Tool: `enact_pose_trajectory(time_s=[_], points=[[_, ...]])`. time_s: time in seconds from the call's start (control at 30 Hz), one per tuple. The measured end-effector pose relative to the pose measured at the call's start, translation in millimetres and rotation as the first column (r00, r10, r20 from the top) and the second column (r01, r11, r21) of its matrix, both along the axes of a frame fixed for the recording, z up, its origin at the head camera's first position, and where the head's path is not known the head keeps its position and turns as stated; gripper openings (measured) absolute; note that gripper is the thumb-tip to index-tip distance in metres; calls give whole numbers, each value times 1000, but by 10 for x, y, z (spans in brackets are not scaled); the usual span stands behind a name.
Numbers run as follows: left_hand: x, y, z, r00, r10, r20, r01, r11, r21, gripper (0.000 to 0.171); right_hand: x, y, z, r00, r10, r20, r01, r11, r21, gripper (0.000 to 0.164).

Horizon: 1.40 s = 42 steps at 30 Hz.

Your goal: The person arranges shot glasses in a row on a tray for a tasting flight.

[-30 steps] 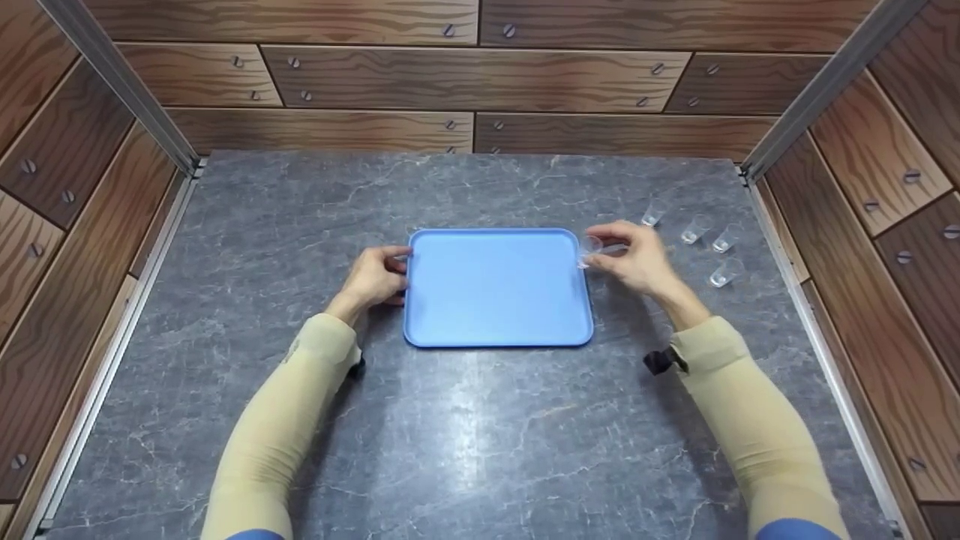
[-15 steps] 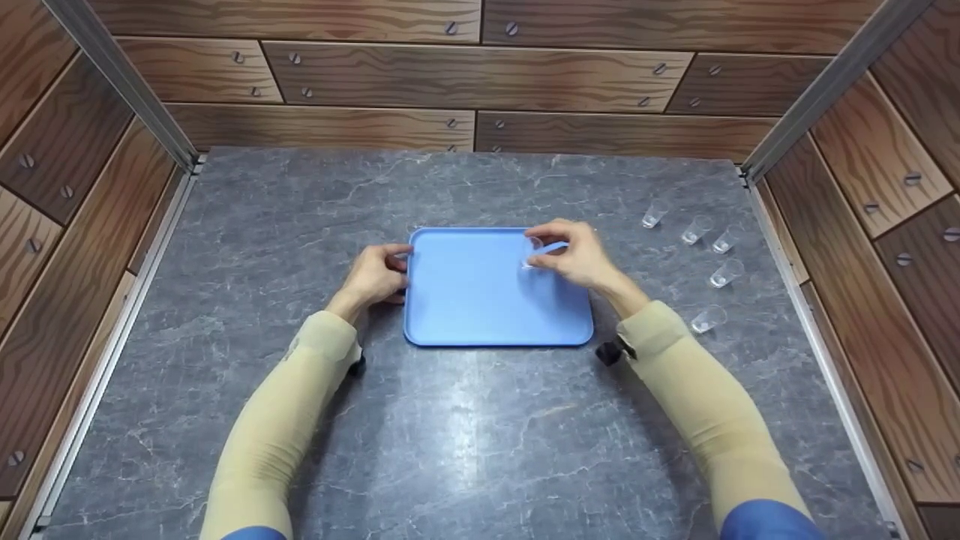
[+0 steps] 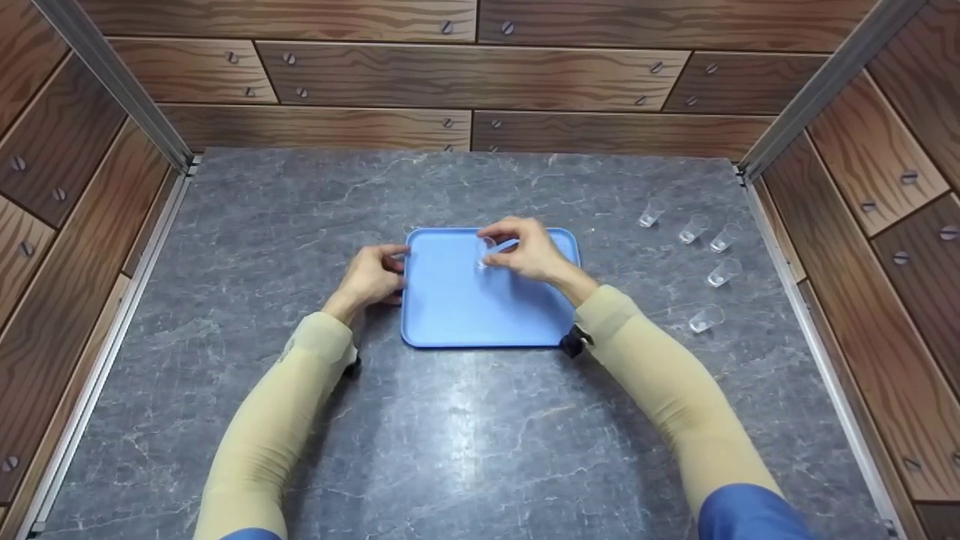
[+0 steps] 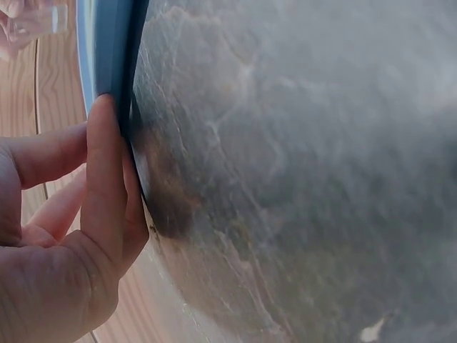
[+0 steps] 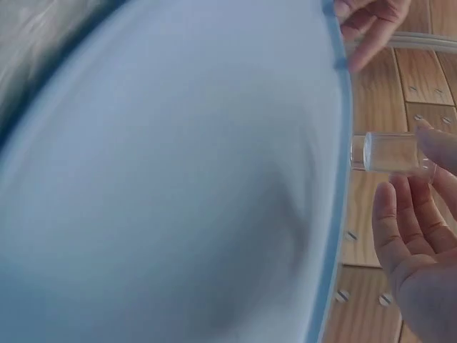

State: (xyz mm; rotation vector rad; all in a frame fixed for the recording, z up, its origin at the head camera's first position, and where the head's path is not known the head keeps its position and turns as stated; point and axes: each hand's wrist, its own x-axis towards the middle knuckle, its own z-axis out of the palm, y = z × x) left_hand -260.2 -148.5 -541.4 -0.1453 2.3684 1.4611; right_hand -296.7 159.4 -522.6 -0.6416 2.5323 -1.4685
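My right hand (image 3: 525, 247) pinches a small clear shot glass (image 3: 483, 256) over the far middle part of a blue tray (image 3: 480, 307). In the right wrist view the shot glass (image 5: 393, 152) shows its thick base, with thumb and fingers at the rim end. It appears raised off the tray surface. My left hand (image 3: 371, 276) rests at the tray's left edge. Seen from the left wrist, the left hand's fingers (image 4: 103, 171) lie fairly straight, their tips against the outer side of the tray (image 4: 114, 57).
Several more clear shot glasses stand on the grey marbled table (image 3: 465, 435) to the right, the nearest glass (image 3: 705, 319) apart from the others. Wood-patterned panels (image 3: 375, 71) and metal rails (image 3: 847, 420) border the table.
My right hand has carried the shot glass leftward, from the tray's right edge to over its middle. The left hand has stayed at the left edge.
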Motion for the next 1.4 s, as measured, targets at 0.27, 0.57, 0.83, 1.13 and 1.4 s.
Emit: enact_pose_trajectory(time_s=[0.27,0.57,0.83,1.13,1.4], points=[[5,0,-2,1000,-1,4,0,1000,13,74,-87,-310,-87,999,-16,51,16,1000,-10,45],[3,3,-9,1000,-4,14,3,999,50,76,-186,-545,-168,992,-67,108,69,998,-15,45],[0,18,24,1000,-5,25,6,1000,-4,75,-175,-678,-197,989,-122,85,121,992,17,42],[-17,14,23,999,2,39,-1,1000,-20,74,-167,-776,-226,989,-140,47,138,990,41,40],[-12,6,33,999,-5,39,5,1000,-13,74,-162,-786,-218,993,-104,48,102,994,44,45]])
